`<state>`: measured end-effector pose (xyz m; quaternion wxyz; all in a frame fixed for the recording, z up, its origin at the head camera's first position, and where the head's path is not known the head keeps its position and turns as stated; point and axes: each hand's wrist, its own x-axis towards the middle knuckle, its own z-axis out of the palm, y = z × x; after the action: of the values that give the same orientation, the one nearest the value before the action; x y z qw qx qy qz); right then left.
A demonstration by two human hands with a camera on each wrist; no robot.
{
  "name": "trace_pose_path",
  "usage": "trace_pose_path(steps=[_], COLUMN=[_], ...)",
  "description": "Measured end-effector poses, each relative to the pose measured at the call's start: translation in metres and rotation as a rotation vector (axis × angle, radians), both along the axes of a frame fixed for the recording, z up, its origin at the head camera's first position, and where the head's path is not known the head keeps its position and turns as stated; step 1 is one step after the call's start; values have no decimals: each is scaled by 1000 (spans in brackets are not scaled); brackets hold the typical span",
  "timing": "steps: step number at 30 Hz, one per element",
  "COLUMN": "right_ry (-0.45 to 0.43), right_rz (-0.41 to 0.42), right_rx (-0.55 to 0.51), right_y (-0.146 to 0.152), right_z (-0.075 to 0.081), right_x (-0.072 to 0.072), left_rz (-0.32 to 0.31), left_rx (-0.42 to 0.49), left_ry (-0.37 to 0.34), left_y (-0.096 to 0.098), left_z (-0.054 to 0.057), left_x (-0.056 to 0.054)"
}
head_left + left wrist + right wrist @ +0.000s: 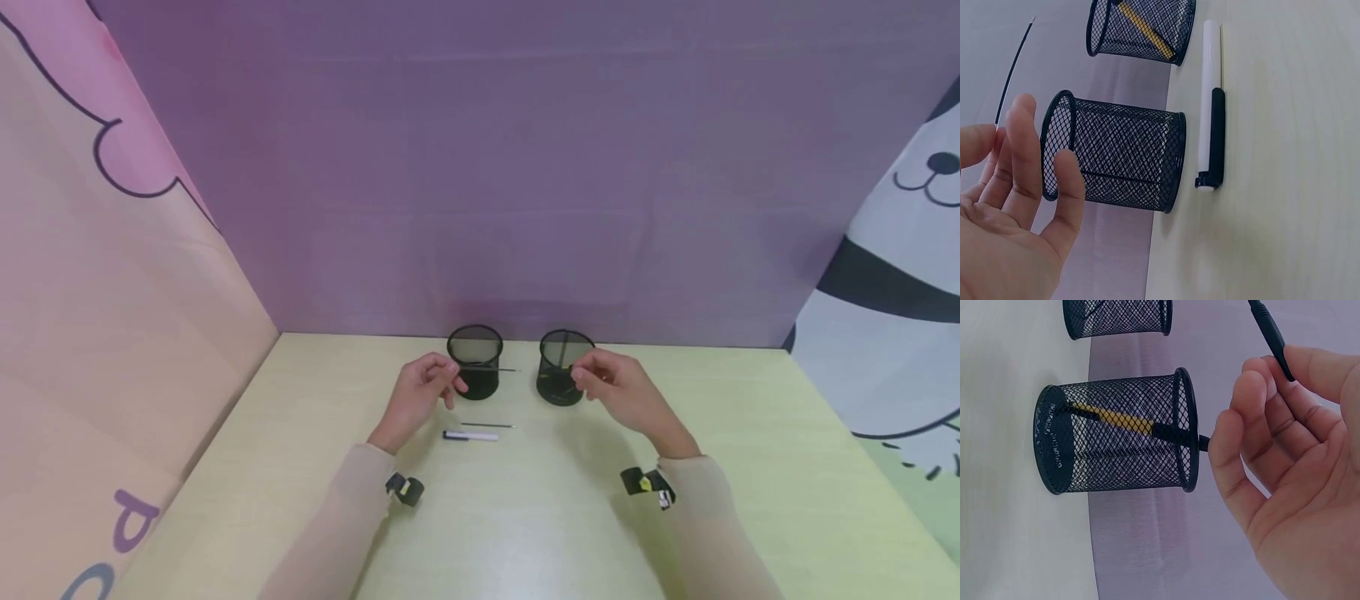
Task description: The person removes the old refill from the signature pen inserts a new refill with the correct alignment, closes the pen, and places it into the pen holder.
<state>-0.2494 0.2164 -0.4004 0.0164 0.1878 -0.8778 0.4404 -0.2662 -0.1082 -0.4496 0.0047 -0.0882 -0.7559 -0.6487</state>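
Note:
My left hand (pixel 427 390) pinches a thin black pen refill (pixel 1013 72) with a pale tip between thumb and fingertip. It hovers at the rim of the left black mesh pen holder (pixel 1125 153), the refill crossing in front of it in the head view. My right hand (pixel 618 390) pinches the end of a slim black pen-like piece (pixel 1269 334), whose far part leaves the right wrist view. That hand is beside the mouth of the right mesh pen holder (pixel 1116 434). Inside this holder leans a black-and-yellow stick (pixel 1125 422), partly hidden by the mesh.
On the table (pixel 525 517), in front of the holders, lies a white pen with a black cap (pixel 471 436). Another thin refill (pixel 487 425) lies just behind it. A purple backdrop (pixel 525 208) rises behind the table, with printed panels at both sides.

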Motion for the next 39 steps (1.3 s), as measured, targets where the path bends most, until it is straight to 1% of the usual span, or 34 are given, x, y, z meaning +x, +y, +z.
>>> trace_pose_path(steps=[8, 21, 30, 39], right_ry=[-5, 7, 13, 18], right_rz=[-18, -25, -25, -24], right_rx=[6, -3, -5, -4], right_y=[-1, -6, -9, -10], right_z=[-2, 0, -1, -4], right_x=[1, 1, 0, -1], left_rz=[12, 30, 31, 23], left_rx=[-1, 36, 58, 73], left_ry=[-13, 14, 12, 24], left_y=[5, 8, 9, 11], left_z=[-1, 0, 3, 4], left_x=[1, 4, 6, 7])
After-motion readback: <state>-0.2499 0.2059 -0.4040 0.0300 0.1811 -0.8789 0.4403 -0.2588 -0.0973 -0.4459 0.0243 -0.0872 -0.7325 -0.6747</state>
